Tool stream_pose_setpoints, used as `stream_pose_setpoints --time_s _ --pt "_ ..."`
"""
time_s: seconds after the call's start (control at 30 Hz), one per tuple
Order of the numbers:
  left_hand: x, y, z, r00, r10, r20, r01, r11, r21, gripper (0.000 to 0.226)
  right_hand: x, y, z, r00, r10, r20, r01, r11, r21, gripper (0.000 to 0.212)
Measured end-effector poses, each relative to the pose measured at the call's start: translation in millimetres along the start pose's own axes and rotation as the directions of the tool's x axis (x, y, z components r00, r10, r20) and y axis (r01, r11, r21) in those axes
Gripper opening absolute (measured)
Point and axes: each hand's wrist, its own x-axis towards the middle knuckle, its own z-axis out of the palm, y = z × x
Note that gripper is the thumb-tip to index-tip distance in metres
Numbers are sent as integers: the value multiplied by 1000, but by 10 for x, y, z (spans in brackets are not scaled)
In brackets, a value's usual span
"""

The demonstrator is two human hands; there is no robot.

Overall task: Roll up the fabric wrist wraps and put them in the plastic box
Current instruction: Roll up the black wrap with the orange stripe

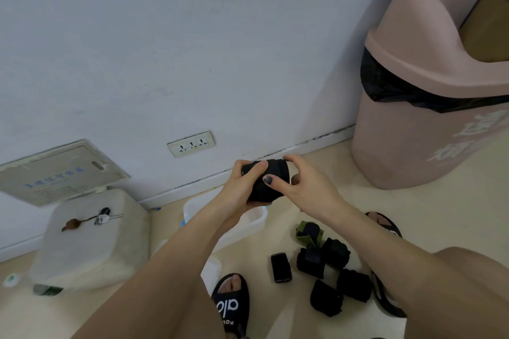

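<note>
Rolling step, nearly done — left hand (242, 181) grips the wrap (271, 181), right hand (305, 184) pinches its end. Next: lower it into the box (256, 217).

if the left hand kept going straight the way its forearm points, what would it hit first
Probably the white wall, near its baseboard. The left hand, gripping the black wrist wrap together with the right hand, points up-frame; nothing shows between it and the wall, though depth is unclear.
</note>
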Motion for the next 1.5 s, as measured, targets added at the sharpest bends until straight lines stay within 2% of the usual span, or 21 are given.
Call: stream_pose_setpoints --time_s 0.07,0.2,0.37,0.5,0.7,0.83,0.9,0.97,1.03,1.07,1.13,1.2,1.3,1.37,1.43,1.5 --pt "-68 -41 47 997 -63 37 62 998 17 43 -74 83 35 997 -35 -73 23 986 -166 76" --pt "-154 -179 128 992 -96 80 90 993 73 43 -225 263 103 994 -108 7 108 993 -57 61" --pt "-226 -346 142 979 -175 108 147 962 231 43 -396 484 119 995 -79 64 87 987 -135 55" --pt "-274 -432 153 963 -229 142 171 927 334 44 -539 613 100 986 -131 106 149 973 -179 61" --pt "-273 -565 139 941 -286 178 201 901 384 47 -636 718 107 940 -225 256 278 942 -190 88" --pt "-252 -617 128 903 -349 249 256 905 340 49 -520 713 124 957 -191 217 226 962 -152 71" --pt "-199 -624 92 922 -327 206 211 872 441 48 -431 700 103 965 -141 223 173 976 -132 72" --pt "-120 -586 23 966 -204 162 82 829 553 45 -335 696 101 968 -98 230 130 983 -129 83" --pt "-48 -516 -68 971 -111 213 -40 799 599 53 -253 686 135 965 -69 252 103 987 -124 91" --pt "-30 -472 -110 956 -117 270 -83 774 627 59 -210 683 159 963 -57 264 91 989 -120 92" --pt "-4 -389 -186 903 -187 387 -172 668 724 72 -116 669 208 957 -18 288 49 994 -99 92" --pt "82 -361 -231 862 -252 440 -269 509 818 80 7 671 267 950 34 309 -15 998 -63 90" --pt "309 -440 -224 872 -193 451 -369 348 862 77 209 693 362 937 74 342 -79 997 0 91" --pt "455 -499 -214 883 -116 454 -397 332 856 66 336 738 405 925 97 368 -119 992 37 93" --pt "590 -551 -236 888 -108 446 -388 343 855 60 446 830 401 903 153 401 -208 973 96 97" --pt "735 -634 -296 886 -130 444 -391 301 870 59 568 995 386 883 234 408 -312 940 135 98"
